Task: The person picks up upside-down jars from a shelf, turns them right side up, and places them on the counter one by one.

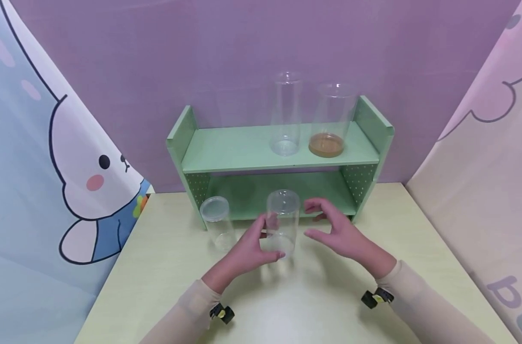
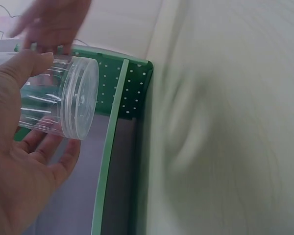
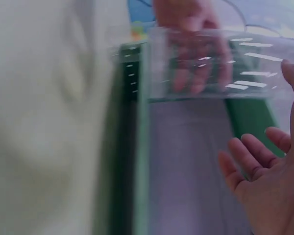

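A clear plastic jar (image 1: pixel 288 220) stands in front of the shelf, held above the table. My left hand (image 1: pixel 252 246) grips it from the left, with the thumb on the near side and the fingers behind. In the left wrist view, the ringed lower end of the jar (image 2: pixel 79 98) points toward the table. My right hand (image 1: pixel 335 231) is to the right of the jar, apart from it, its fingers spread and loosely bent. Left of my left hand, another clear jar (image 1: pixel 218 222) with a whitish lid stands on the table.
A green two-tier shelf (image 1: pixel 235 148) stands at the back of the table (image 1: pixel 329 306). On its upper board are a tall clear jar (image 1: pixel 285 114) and a wider one (image 1: pixel 334 112) with a brown disc at its bottom. Printed cloths hang on both sides.
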A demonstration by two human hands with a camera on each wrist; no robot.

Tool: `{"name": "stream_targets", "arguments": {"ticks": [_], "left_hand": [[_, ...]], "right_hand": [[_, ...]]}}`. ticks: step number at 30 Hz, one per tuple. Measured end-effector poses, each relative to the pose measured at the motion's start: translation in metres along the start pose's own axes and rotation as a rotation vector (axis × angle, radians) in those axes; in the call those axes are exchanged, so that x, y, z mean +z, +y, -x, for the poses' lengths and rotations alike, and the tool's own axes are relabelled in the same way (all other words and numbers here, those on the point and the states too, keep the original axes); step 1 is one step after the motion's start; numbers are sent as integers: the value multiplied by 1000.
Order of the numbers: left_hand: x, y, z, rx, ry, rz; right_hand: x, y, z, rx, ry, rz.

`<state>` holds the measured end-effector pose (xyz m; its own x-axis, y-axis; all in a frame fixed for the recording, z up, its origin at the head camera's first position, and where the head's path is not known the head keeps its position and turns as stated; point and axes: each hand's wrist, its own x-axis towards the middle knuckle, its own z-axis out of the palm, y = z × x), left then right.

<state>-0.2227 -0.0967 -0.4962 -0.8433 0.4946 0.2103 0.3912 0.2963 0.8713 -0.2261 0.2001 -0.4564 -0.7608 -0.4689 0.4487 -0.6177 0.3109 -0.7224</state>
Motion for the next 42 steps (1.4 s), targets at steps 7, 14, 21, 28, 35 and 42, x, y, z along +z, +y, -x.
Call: {"name": "stream_targets", "arguments": {"ticks": [7,14,21,28,35,42], "left_hand": [[4,-4,-2,18,-40,2],[7,-9,-1,13,-70,-16],[7,-13,0,17,-74,-16],[8,-16,0,7,-82,0],[3,-17,2,26,-57,15],[-15,-12,3,64,10,167]], "right_hand": [[-6,-31,-25,-17,-13,-65],[0,-45,-33,76,-69,-33],[0,-48,-34,68,-47,-42],[-9,-50,-33,68,3,-87],[-32,-36,-20,32,-53,-167],[-54,-14,0,27,-109,-198]]}}
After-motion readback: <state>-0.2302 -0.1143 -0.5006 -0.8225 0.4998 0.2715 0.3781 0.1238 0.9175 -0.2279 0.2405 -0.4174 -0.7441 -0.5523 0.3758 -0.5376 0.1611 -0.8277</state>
